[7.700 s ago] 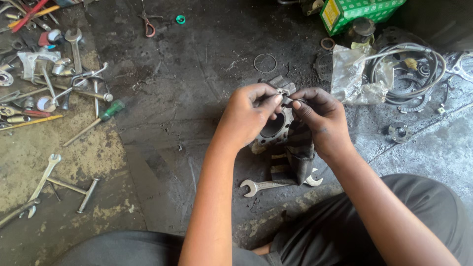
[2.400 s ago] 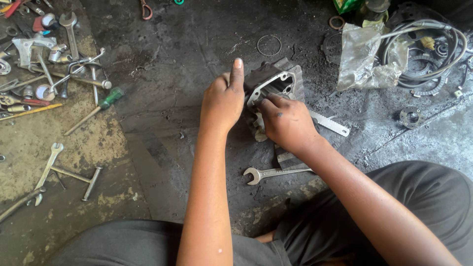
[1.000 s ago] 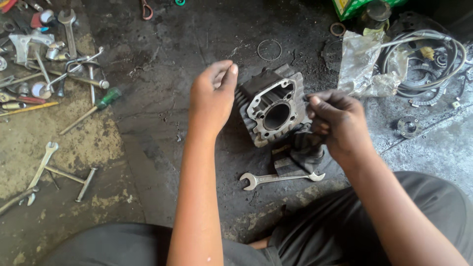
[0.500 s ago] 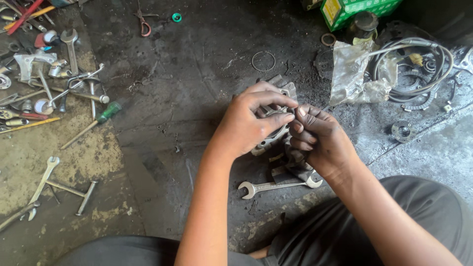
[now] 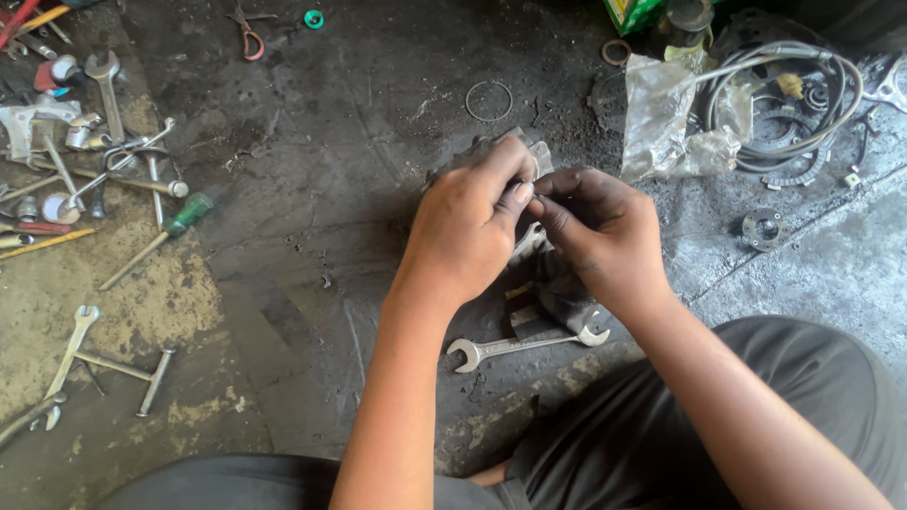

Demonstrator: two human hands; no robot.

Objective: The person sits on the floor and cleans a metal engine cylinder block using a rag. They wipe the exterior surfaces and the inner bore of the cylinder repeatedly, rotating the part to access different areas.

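While both hands are pinching a small part above the cylinder (image 5: 491,156) on the floor, left hand (image 5: 468,231) and right hand (image 5: 600,231) are fitting it; next needs careful alignment.

The grey cast-metal engine cylinder (image 5: 529,241) looks dull and matt, its bare edges rough and grimy. Near it lies a bright, smooth steel open-ended spanner (image 5: 522,346) with a slight sheen. The dark concrete floor (image 5: 359,142) is rough, oily and stained, sandy and crumbled on the left. Far right, a crumpled clear plastic bag (image 5: 673,123) shines glossy beside smooth grey rubber-sheathed cables (image 5: 803,104). The green plastic-handled screwdriver (image 5: 156,239) looks glossy.
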